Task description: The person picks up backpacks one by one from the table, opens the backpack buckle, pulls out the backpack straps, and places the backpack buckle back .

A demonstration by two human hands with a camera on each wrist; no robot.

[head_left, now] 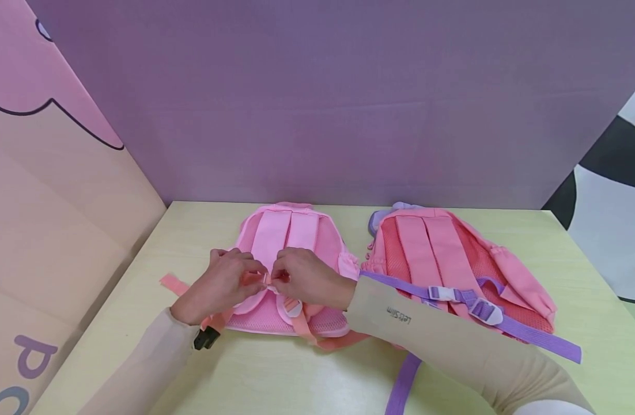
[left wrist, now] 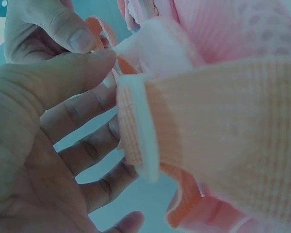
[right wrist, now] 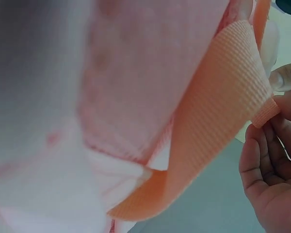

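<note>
A pink backpack lies on the table with its shoulder straps facing up. Over its middle, my left hand and right hand meet, fingertips close together. Thumb and finger of each pinch an orange webbing strap. In the left wrist view, a pale plastic slider with webbing threaded through it stands beside the left hand's spread lower fingers. The right hand's fingers curl at a short folded end of the webbing. A black buckle hangs under the left wrist.
To the right lies a coral backpack with purple straps and white-and-purple buckles; the right sleeve crosses over it. A loose orange strap end rests left of the pink backpack. A purple panel stands behind the table.
</note>
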